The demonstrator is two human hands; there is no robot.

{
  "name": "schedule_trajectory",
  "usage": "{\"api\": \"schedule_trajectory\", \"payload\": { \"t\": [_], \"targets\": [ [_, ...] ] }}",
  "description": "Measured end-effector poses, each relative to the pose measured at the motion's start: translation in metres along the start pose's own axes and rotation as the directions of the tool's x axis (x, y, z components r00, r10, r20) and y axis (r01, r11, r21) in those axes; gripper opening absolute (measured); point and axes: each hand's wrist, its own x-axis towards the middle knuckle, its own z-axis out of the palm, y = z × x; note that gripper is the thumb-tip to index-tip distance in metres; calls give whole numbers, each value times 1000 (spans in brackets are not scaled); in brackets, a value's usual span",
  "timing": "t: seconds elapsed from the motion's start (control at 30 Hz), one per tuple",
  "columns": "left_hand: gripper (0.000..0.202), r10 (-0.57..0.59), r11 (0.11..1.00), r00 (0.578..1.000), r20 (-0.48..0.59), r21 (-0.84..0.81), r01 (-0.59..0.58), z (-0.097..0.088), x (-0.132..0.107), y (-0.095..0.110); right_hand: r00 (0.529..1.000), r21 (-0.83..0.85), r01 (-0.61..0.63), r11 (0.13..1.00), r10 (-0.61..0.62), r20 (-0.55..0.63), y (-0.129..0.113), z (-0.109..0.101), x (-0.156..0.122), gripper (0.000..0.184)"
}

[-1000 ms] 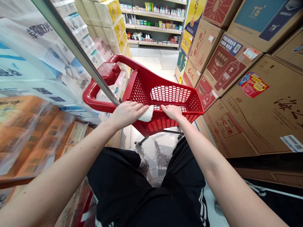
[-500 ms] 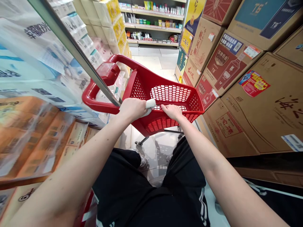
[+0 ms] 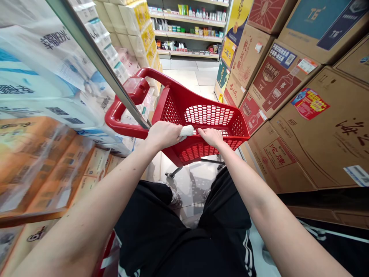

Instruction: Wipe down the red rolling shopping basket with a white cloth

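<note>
A red plastic shopping cart [image 3: 187,91] stands tilted across the view in front of me, its perforated basket facing up. My left hand [image 3: 165,135] is closed around a white cloth [image 3: 188,131] at the cart's near rim, beside a slanting metal pole [image 3: 115,79]. Just to the right, my right hand [image 3: 211,137] grips the same rim, with its fingers curled over the edge and partly hidden. A small gap separates the cloth from the right thumb.
Stacked cardboard cartons [image 3: 311,130] wall in the right side. On the left are wrapped paper packs [image 3: 37,80] and orange packs [image 3: 34,161]. Shelves of bottles [image 3: 190,34] stand at the far end of the tiled floor [image 3: 198,77].
My left hand and the cloth have shifted slightly right along the rim, closer to my right hand. The right hand keeps its grip. The view has moved a little.
</note>
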Motion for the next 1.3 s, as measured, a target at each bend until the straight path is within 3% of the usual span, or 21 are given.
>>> {"api": "schedule_trajectory", "payload": {
  "t": [0.13, 0.27, 0.57, 0.67, 0.9, 1.3],
  "targets": [
    [34, 111, 994, 991, -78, -16, -113, 3, -5, -3, 1000, 0, -16, 1000, 16, 10, -2, -1, 0, 75],
    [24, 184, 982, 979, -87, -24, -187, 4, -7, -6, 1000, 1, -24, 1000, 24, 20, -4, -2, -1, 74],
    [29, 90, 996, 995, -35, 8, -90, 8, 5, 9, 1000, -29, -11, 1000, 12, 17, -3, -2, 0, 73],
    [27, 116, 993, 990, -75, 19, -115, 12, 5, 9, 1000, -27, -7, 1000, 8, 12, -3, -1, 1, 74],
    [27, 313, 949, 903, -293, 74, -305, 18, -12, 5, 1000, -8, -14, 1000, 14, 3, -2, -1, 0, 73],
    [39, 372, 928, 877, -304, 121, -352, 20, -18, -2, 1000, -2, -12, 1000, 12, 14, -2, -2, 0, 71]
  ]
}}
